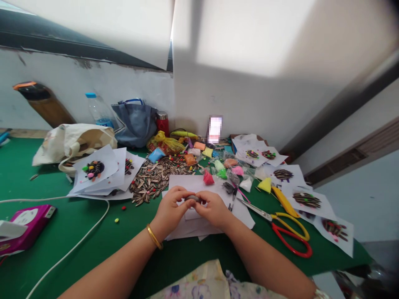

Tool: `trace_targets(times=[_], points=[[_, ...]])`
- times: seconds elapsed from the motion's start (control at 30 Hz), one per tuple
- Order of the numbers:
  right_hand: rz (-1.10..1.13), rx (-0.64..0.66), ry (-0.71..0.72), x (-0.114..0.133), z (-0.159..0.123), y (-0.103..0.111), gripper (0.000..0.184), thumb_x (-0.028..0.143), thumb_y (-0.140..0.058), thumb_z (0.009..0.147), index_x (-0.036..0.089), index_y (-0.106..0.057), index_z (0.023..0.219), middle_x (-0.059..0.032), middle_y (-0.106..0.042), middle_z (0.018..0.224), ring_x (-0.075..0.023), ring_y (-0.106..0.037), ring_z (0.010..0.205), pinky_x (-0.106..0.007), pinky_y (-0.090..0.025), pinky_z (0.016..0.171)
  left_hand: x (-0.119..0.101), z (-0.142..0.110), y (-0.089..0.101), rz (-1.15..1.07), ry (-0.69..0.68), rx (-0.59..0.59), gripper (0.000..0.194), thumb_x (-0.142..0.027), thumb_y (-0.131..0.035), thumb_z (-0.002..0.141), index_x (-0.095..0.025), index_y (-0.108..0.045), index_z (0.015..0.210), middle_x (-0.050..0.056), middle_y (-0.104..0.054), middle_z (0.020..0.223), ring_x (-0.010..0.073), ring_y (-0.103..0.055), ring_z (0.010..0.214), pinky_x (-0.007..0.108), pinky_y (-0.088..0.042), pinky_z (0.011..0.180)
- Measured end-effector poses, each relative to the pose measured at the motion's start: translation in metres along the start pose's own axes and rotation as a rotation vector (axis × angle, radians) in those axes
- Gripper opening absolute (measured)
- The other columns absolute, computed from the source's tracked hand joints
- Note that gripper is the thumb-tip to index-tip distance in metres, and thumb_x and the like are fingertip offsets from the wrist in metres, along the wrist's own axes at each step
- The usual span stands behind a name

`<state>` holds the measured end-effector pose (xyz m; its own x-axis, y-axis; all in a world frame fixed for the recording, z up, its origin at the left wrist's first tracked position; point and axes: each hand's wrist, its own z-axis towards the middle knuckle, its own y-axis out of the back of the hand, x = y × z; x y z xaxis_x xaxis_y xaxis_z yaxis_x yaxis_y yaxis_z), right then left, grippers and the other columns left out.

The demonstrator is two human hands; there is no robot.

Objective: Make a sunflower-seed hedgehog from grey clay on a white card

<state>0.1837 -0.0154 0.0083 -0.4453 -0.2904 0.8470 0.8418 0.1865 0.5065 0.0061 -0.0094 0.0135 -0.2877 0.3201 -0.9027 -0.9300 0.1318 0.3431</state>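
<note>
Both my hands meet over a stack of white paper [215, 230] in front of me. Between the fingertips of my left hand [172, 206] and my right hand [214, 209] is a small, dark grey, rounded lump that looks like modelling clay [193, 198]. The fingers of both hands are closed on it and partly cover it. Just beyond my right hand lie a packet of red clay [208, 177], a packet of black clay [228, 188] and a black pen [232, 200]. A pile of striped sunflower seeds [154, 178] spreads beyond my left hand.
Scissors with red and yellow handles [271, 216] and a yellow utility knife [285, 202] lie to the right. Paper sheets with seed pictures [307, 200] line the right edge. More sheets [102, 180], a white cable [93, 226] and a magenta box [29, 226] are left.
</note>
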Motion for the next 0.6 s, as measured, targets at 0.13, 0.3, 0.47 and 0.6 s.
trace_targets(times=[0.13,0.3,0.47,0.6], points=[[0.102,-0.011,-0.018,0.0007,0.0003,-0.0013,0.027,0.027,-0.066,0.08,0.021,-0.067,0.107,-0.0001,-0.068,0.086,-0.0139,-0.057,0.074,-0.024,-0.042,0.066,0.0,-0.0003,0.0001,-0.015,0.012,-0.064,0.008,-0.027,-0.068,0.079,-0.021,-0.074,0.08,0.002,-0.063,0.078,0.0156,-0.058,0.074,0.029,-0.046,0.069],[0.262,0.05,-0.044,0.0021,0.0005,0.0011,0.021,0.036,-0.061,0.087,0.02,-0.067,0.098,-0.0012,-0.069,0.087,-0.0151,-0.06,0.079,-0.025,-0.043,0.068,-0.001,-0.0014,-0.0018,-0.196,0.124,-0.031,0.025,-0.034,-0.066,0.082,-0.02,-0.07,0.102,0.005,-0.066,0.094,0.0179,-0.063,0.084,0.031,-0.051,0.076],[0.032,0.006,-0.052,0.0023,-0.001,0.0001,0.015,0.028,-0.059,0.085,0.018,-0.063,0.075,0.0033,-0.057,0.065,-0.0109,-0.049,0.061,-0.023,-0.034,0.056,-0.0022,-0.0004,-0.0007,-0.07,0.035,0.019,0.032,-0.032,-0.069,0.079,-0.024,-0.071,0.109,0.005,-0.064,0.097,0.018,-0.062,0.086,0.03,-0.05,0.075],[-0.006,0.02,-0.025,0.0027,-0.0012,-0.0017,0.013,0.028,-0.059,0.085,0.019,-0.065,0.079,0.0021,-0.062,0.071,-0.0119,-0.053,0.066,-0.023,-0.037,0.06,-0.0009,0.0,-0.0011,-0.062,0.095,0.011,0.014,-0.031,-0.066,0.081,-0.019,-0.073,0.082,0.004,-0.066,0.079,0.0177,-0.062,0.077,0.03,-0.05,0.073]])
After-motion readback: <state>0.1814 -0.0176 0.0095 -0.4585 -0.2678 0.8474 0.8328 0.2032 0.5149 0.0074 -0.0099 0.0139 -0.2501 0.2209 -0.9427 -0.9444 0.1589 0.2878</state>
